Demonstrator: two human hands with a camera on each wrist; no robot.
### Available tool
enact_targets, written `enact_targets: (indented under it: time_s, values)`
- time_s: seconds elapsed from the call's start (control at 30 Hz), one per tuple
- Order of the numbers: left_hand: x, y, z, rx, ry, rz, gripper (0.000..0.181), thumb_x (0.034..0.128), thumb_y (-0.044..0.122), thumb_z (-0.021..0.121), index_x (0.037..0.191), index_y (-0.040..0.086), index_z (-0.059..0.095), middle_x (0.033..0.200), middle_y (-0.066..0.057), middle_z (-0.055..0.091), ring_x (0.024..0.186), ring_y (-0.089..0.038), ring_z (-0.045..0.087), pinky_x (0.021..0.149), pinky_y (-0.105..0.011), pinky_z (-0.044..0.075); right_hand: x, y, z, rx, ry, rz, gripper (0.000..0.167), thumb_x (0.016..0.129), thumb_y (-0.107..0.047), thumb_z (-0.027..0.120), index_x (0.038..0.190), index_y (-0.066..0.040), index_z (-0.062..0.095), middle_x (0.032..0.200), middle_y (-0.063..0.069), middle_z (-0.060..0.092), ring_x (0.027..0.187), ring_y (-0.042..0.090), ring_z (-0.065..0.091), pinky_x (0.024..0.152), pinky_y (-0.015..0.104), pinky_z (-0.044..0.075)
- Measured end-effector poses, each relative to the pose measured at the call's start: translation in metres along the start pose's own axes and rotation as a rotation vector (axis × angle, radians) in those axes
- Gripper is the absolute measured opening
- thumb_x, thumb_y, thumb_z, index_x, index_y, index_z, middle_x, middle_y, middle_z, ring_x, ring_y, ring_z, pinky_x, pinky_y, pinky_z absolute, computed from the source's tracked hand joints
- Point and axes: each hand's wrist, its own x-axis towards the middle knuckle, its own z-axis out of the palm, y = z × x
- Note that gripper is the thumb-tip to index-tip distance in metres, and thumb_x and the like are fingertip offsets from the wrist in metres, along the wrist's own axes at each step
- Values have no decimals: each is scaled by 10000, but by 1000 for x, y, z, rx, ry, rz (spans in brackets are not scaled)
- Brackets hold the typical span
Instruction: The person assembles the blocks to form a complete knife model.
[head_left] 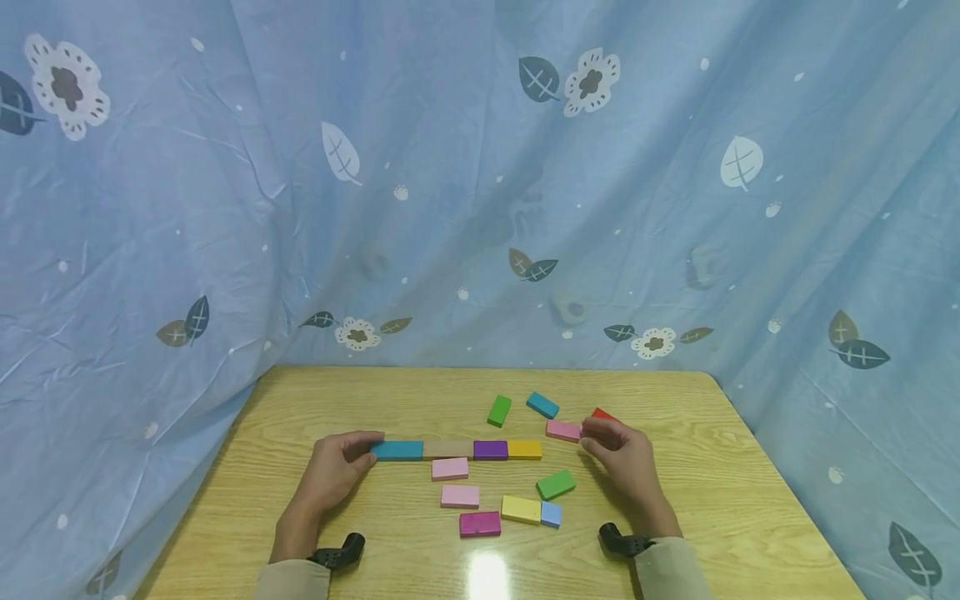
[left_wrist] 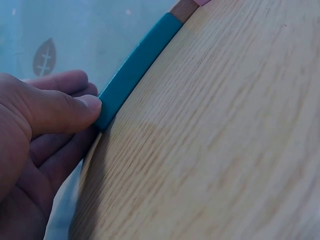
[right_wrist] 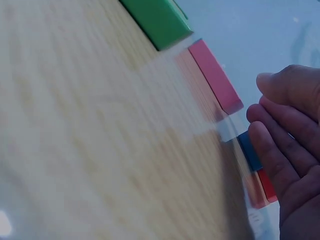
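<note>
My left hand (head_left: 337, 467) pinches the left end of a long blue block (head_left: 397, 451) between thumb and fingers; the left wrist view shows the thumb on that end of the blue block (left_wrist: 137, 70). Rightward from it, a plain wood block (head_left: 447, 450), a purple block (head_left: 491, 451) and an orange block (head_left: 525, 450) continue the straight row. My right hand (head_left: 622, 454) hovers with loosely bent fingers at the right end of a pink block (head_left: 562, 431). In the right wrist view a gap separates the fingers from the pink block (right_wrist: 216, 76). A red block (head_left: 604, 415) is partly hidden behind this hand.
Behind the row lie a green block (head_left: 499, 411) and a short blue block (head_left: 542, 406). In front are two light pink blocks (head_left: 460, 497), a magenta block (head_left: 480, 524), a yellow block (head_left: 521, 509) touching a light blue block (head_left: 551, 514), and another green block (head_left: 556, 485). A curtain (head_left: 450, 167) surrounds the table.
</note>
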Motion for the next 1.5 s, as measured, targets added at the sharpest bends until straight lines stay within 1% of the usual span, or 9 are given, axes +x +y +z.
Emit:
enact_targets:
  time_s: [0.1, 0.23, 0.4, 0.63, 0.8, 0.93, 1.17, 1.37, 1.5]
  values:
    - [0, 0, 1, 0, 5, 0, 366, 996, -21, 761, 1331, 121, 795, 1382, -122, 763, 1347, -356, 700, 1127, -509, 588, 3, -1, -2, -28, 7, -1, 358, 953, -68, 859, 1298, -16, 779, 1231, 172, 812, 1113, 248, 808, 885, 116, 606]
    - [0, 0, 1, 5, 10, 2, 367, 995, -19, 763, 1330, 128, 797, 1382, -118, 764, 1348, -353, 699, 1132, -510, 586, 9, -3, -2, -85, -11, -14, 376, 946, -53, 861, 1310, -16, 774, 1255, 172, 804, 1156, 314, 794, 904, 122, 606]
    - [0, 0, 1, 12, 10, 3, 368, 997, -14, 764, 1331, 136, 797, 1387, -120, 761, 1349, -353, 699, 1127, -510, 590, 15, -4, 0, -131, -42, -74, 415, 934, -24, 861, 1330, 27, 749, 1278, 221, 785, 1168, 382, 783, 937, 206, 647]
    - [0, 2, 1, 23, 9, 5, 369, 996, -11, 766, 1329, 142, 800, 1384, -119, 763, 1350, -358, 698, 1129, -527, 585, 19, -4, 3, -155, -82, -92, 399, 933, 23, 839, 1323, 23, 754, 1276, 207, 790, 1164, 356, 785, 942, 197, 641]
    - [0, 2, 1, 19, 11, 11, 370, 995, -17, 763, 1334, 130, 796, 1384, -126, 762, 1339, -357, 704, 1116, -516, 594, 21, -5, 5, -160, -90, -77, 382, 929, 50, 829, 1305, 9, 771, 1259, 174, 802, 1163, 351, 786, 987, 342, 667]
    - [0, 2, 1, 17, 9, 9, 370, 997, -19, 760, 1334, 129, 795, 1386, -127, 761, 1342, -357, 703, 1120, -520, 592, 21, -7, 6, -205, -100, -65, 380, 942, 32, 823, 1317, 3, 768, 1278, 161, 797, 1186, 345, 777, 1020, 421, 657]
    - [-1, 4, 2, 32, 12, 5, 370, 992, -26, 761, 1325, 129, 800, 1378, -121, 766, 1340, -362, 703, 1124, -528, 592, 17, -2, 5, -245, -84, -78, 350, 949, -28, 845, 1294, -40, 791, 1229, 85, 820, 1156, 296, 781, 983, 249, 633]
    - [-2, 6, 1, 48, 13, 4, 363, 984, -34, 766, 1314, 113, 804, 1361, -124, 774, 1339, -370, 703, 1128, -543, 587, 12, 1, -4, -201, -78, -82, 328, 966, -56, 839, 1292, -58, 796, 1234, 88, 819, 1156, 266, 785, 956, 157, 605]
    - [0, 6, 1, 52, 7, 11, 364, 983, -40, 762, 1315, 104, 803, 1368, -130, 770, 1369, -384, 681, 1158, -571, 560, 8, 3, -14, -159, -90, -94, 326, 976, -32, 819, 1300, -30, 786, 1251, 131, 813, 1168, 262, 787, 944, 129, 600]
